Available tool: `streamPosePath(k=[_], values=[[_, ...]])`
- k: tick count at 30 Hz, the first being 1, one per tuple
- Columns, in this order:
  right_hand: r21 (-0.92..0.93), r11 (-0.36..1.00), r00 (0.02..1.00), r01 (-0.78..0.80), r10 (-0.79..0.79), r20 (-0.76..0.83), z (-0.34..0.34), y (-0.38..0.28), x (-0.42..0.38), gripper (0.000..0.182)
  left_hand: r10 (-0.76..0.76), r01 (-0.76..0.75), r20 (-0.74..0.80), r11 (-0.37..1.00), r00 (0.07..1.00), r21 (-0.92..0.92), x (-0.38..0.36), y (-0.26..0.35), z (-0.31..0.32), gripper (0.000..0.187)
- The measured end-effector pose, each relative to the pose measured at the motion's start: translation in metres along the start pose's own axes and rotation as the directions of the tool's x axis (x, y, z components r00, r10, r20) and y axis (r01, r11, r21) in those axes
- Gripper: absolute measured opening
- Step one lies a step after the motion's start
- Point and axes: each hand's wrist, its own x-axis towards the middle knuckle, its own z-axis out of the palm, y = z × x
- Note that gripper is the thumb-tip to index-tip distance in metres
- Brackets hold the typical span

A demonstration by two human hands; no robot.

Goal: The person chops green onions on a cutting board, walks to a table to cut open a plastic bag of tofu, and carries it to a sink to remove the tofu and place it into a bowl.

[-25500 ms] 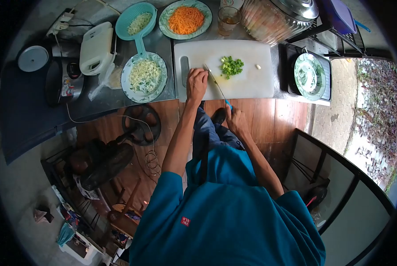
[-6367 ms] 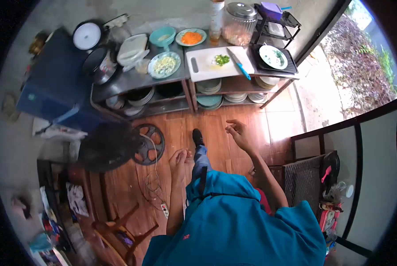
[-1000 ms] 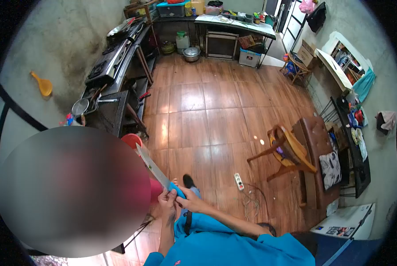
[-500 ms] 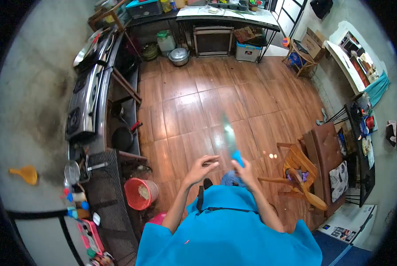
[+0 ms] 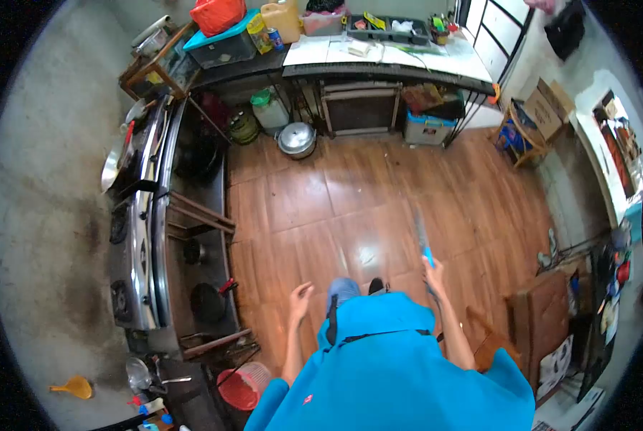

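My right hand (image 5: 434,273) is wrapped round the blue handle of a knife (image 5: 422,241), whose long blade points forward over the floor. Out to the left, my left hand (image 5: 300,298) hangs above the tiles with its fingers loosely curled. I see nothing in it, and it touches nothing. A blue garment (image 5: 400,359) covers my body between the two arms. One dark shoe and a jeans leg show below the hands.
A metal stove (image 5: 138,251) runs along the left wall. Ahead stands a white-topped table (image 5: 379,57), with a silver pot (image 5: 297,139) on the floor before it. A red basket (image 5: 239,390) is at lower left, a brown padded seat (image 5: 544,312) at right.
The view has shifted forward, towards the far table. My hands have moved apart, the right one carrying the knife further right. My feet have changed position.
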Motion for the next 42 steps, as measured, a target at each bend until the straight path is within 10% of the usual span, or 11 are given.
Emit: streamPosePath(k=[7,13,24,29,42], values=[[-0.041,0.991,0.966,0.125,-0.112,0.232,0.165,-0.187,0.226,0.033,-0.315,0.266,-0.362,0.947,0.877,-0.179,0.147,0.006,-0.014,0.02],[-0.242,0.954,0.975,0.177,-0.135,0.177,0.215,-0.244,0.341,0.038,0.243,-0.108,-0.295,0.906,0.924,0.408,0.45,0.079,0.023,0.022],[-0.456,0.885,0.929,0.092,-0.242,-0.282,0.174,-0.327,0.501,0.032,0.544,-0.53,0.086,0.751,0.835,0.395,0.88,0.427,0.2,0.026],[-0.624,0.751,0.84,0.218,-0.47,-0.272,0.151,-0.332,0.631,0.028,0.52,-0.495,0.064,0.759,0.852,0.423,0.985,0.456,0.268,0.032],[-0.57,0.817,0.897,0.083,-0.311,-0.315,0.159,-0.368,0.759,0.026,0.128,-0.227,0.351,0.939,0.928,0.259,1.065,0.447,0.301,0.029]])
